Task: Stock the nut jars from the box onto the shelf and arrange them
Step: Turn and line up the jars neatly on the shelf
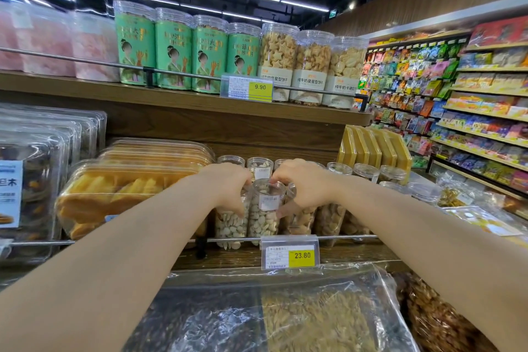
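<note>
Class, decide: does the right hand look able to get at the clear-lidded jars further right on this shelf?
Probably yes, once freed: the right hand and left hand both grip the middle jar. The jars further right stand beside it with nothing over their lids.

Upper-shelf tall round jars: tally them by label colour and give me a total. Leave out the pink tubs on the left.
Green-label jars: 4
White-label biscuit jars: 3
Total: 7
</note>
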`<action>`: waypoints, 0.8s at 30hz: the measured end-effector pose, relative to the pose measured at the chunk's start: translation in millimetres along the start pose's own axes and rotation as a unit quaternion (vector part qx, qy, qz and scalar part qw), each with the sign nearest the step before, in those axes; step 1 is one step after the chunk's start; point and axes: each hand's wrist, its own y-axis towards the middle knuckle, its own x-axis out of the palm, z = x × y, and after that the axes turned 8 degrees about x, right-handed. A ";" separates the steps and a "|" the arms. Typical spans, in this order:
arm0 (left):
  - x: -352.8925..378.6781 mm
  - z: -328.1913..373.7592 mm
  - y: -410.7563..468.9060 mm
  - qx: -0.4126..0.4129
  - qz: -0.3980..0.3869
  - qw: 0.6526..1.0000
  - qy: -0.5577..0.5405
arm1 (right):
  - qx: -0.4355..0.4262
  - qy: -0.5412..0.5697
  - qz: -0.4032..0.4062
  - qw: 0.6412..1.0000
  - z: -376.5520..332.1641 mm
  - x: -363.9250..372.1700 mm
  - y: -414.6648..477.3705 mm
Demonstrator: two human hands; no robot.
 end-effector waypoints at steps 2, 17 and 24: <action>-3.4 -1.5 2.8 0.003 -0.002 1.000 -0.012 | 0.014 0.038 0.000 0.999 14.6 -8.8 -6.1; -1.6 18.9 36.2 0.068 0.005 0.995 -0.078 | 0.110 -0.004 -0.046 0.993 66.7 11.7 61.5; 1.0 16.3 38.8 0.067 0.006 0.993 -0.095 | 0.092 -0.004 -0.041 0.995 69.8 18.7 76.4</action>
